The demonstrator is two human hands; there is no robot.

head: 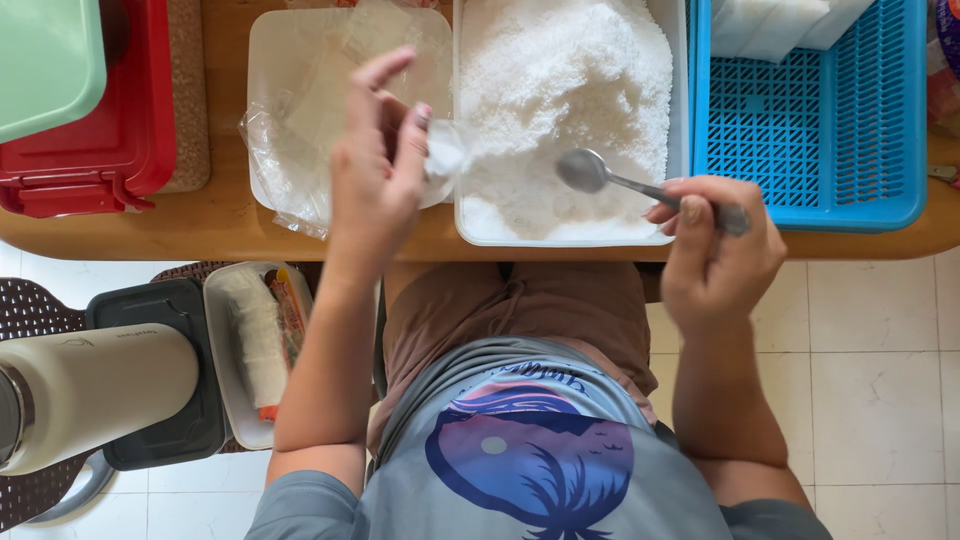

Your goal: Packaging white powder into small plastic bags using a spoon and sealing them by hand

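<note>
At centre frame we pinch a small clear bag in our left hand, fingers closed. Our right hand grips a metal spoon, its bowl over the white grains in the tub on the worktop.

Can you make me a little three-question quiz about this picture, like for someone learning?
1. True or false: the right hand holds a metal spoon.
2. What does the left hand pinch? A: small clear bag; B: a lid; C: a cup.
3. Which colour is the basket beside the tub of white grains?

Key: 1 true; 2 A; 3 blue.
</note>
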